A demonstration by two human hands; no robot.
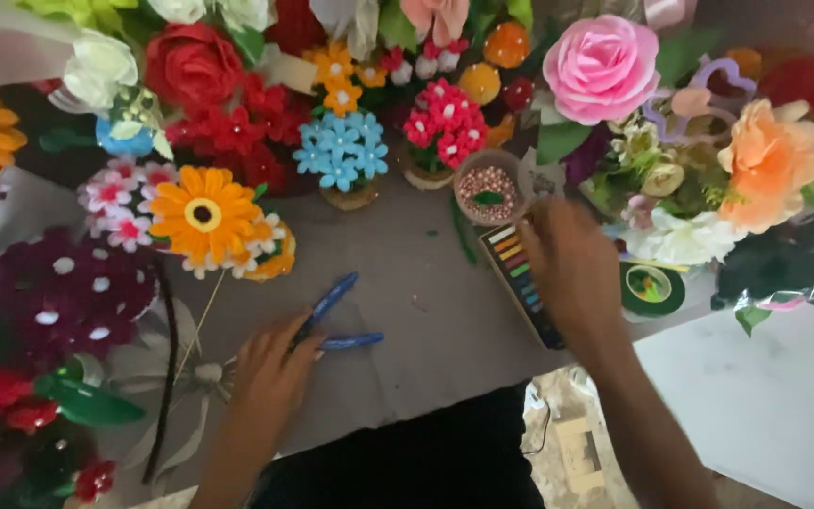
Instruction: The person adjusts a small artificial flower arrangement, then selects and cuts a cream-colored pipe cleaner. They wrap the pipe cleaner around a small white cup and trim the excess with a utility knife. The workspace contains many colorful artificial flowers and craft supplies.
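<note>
My left hand (270, 372) rests on the grey table (407, 283), fingers touching the blue-handled pliers (336, 320) that lie open there. My right hand (572, 269) reaches over a long flat box of coloured sticks (512, 264), fingers near a small round cup of pinkish beads (488, 188). I cannot tell whether the right hand holds anything. A yellow-orange handmade flower (204, 215) on a thin stem lies left of the pliers.
Handmade flowers ring the table: red roses (195, 66), blue blossoms (339, 151), a pink rose (600, 66), an orange bloom (774, 160), dark maroon flowers (63, 297). A roll of green tape (652, 287) sits right of my right hand. White sheet (765, 396) at lower right.
</note>
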